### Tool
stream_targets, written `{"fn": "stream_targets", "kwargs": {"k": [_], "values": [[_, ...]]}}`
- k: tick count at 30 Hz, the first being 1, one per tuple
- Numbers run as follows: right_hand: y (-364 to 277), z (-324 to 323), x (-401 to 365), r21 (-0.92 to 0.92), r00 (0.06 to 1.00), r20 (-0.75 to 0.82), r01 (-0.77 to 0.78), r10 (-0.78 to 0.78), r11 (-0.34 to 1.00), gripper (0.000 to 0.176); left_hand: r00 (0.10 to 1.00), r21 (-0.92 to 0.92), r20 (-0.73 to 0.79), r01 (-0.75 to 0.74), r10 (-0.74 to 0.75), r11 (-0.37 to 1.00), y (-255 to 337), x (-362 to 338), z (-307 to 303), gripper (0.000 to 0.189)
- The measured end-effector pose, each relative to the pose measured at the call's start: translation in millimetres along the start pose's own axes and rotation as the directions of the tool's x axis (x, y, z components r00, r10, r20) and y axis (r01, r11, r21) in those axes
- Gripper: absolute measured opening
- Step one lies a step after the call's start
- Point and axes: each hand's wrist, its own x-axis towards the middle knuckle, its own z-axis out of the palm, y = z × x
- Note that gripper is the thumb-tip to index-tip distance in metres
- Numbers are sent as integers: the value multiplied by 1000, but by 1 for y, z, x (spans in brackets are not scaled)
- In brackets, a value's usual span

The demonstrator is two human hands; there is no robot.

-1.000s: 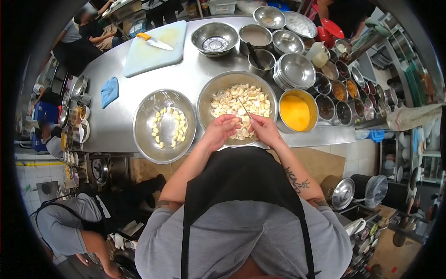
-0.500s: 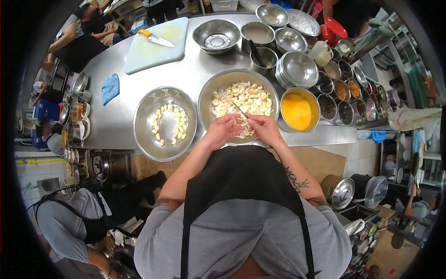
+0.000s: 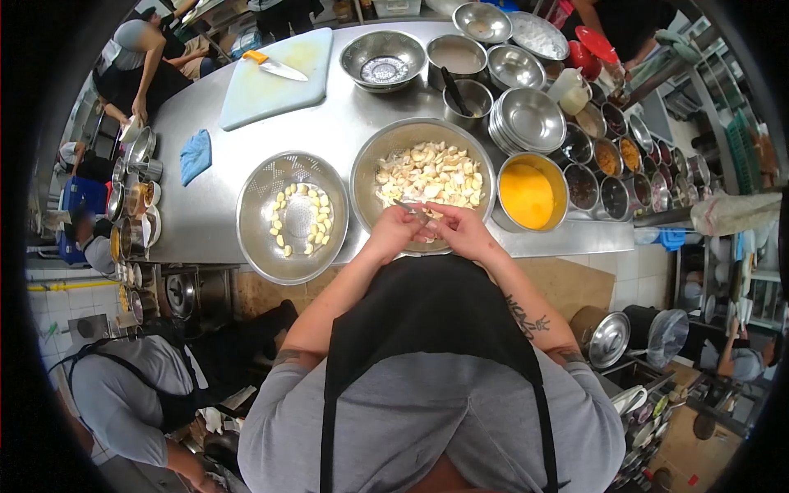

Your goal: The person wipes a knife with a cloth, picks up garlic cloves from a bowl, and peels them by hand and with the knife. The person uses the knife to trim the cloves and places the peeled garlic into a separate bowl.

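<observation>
Both hands meet over the near rim of a large steel bowl heaped with unpeeled garlic cloves. My right hand is closed on a small knife, its short blade pointing up and left across the left fingertips. My left hand is closed, its fingers pinched around what looks like a garlic clove, mostly hidden by the fingers. To the left, a perforated steel bowl holds peeled garlic cloves scattered in a rough ring.
A cutting board with an orange-handled knife lies at the back left, near a blue cloth. Right of the bowl stand a pot of yellow liquid, stacked steel bowls and several ingredient containers. Co-workers are around the table.
My hands have drawn closer together, and the knife blade has swung lower and left over the left fingertips. At the upper left, a co-worker's arm has reached down toward the containers.
</observation>
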Motion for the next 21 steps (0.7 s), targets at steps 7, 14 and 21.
{"fn": "stream_targets", "kwargs": {"k": [7,14,21], "values": [[-9,2,-1,-144,1000,3,-3,3,990,38,999,247,-51,2,11,969,-4,1,0,12],[-3,2,0,-146,997,-34,66,-72,987,33,999,135,-22,25,-23,991,-2,-1,4,16],[18,3,7,-11,997,-23,78,-78,997,18,997,194,-80,-4,20,981,-5,-3,11,18]]}}
